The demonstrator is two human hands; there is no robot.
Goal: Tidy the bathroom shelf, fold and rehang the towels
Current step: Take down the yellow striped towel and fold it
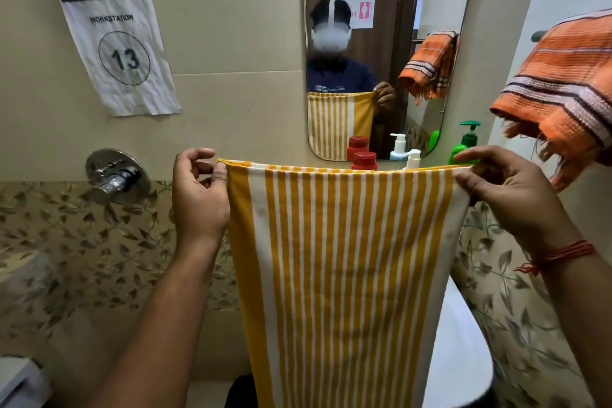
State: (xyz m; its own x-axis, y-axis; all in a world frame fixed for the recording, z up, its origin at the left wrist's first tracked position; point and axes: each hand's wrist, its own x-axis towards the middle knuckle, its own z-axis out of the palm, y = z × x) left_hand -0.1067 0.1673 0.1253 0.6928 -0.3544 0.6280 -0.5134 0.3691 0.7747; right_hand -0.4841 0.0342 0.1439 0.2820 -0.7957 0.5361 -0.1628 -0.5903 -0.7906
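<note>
A yellow and white striped towel (344, 258) hangs straight down in front of me, stretched flat. My left hand (198, 195) pinches its upper left corner and my right hand (503, 195) pinches its upper right corner, both at the same height. An orange striped towel (563, 86) is draped over a rail at the upper right. Behind the yellow towel's top edge, part hidden, stand a red-capped bottle (364, 159), a white pump bottle (412, 157) and a green pump bottle (465, 142).
A mirror (390, 10) on the wall ahead reflects me and both towels. A chrome tap valve (116, 175) sticks out of the wall at the left. A paper sign (119, 46) reads workstation 13. A white basin (460, 358) lies at the lower right.
</note>
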